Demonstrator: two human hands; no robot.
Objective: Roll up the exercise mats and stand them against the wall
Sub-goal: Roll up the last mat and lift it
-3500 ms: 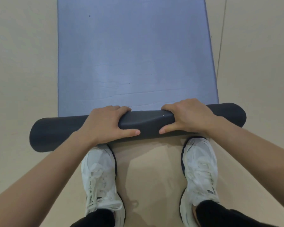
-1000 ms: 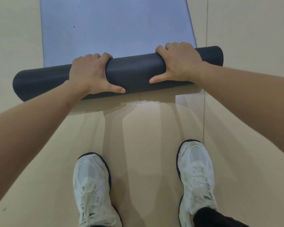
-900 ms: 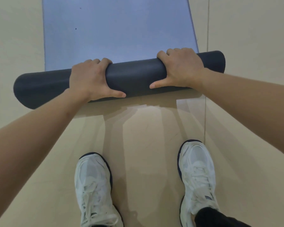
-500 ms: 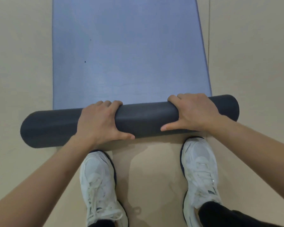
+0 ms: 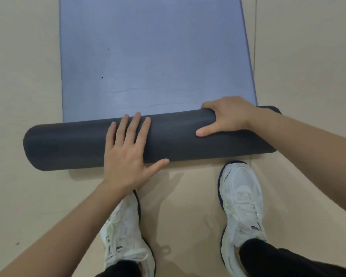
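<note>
The mat [image 5: 152, 56] is seen in plain periwinkle blue on its flat face, marked by two small dark specks, while its rolled part [image 5: 68, 144] is shown in matte charcoal grey. The floor [image 5: 18, 96] is coloured an even beige, crossed by a thin darker seam. The shoes [image 5: 242, 202] are white, edged in navy, and the trousers [image 5: 278, 260] are black.

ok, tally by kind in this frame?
mat: 1
hands: 2, left hand, right hand
shoes: 2, left shoe, right shoe
total: 5
</note>
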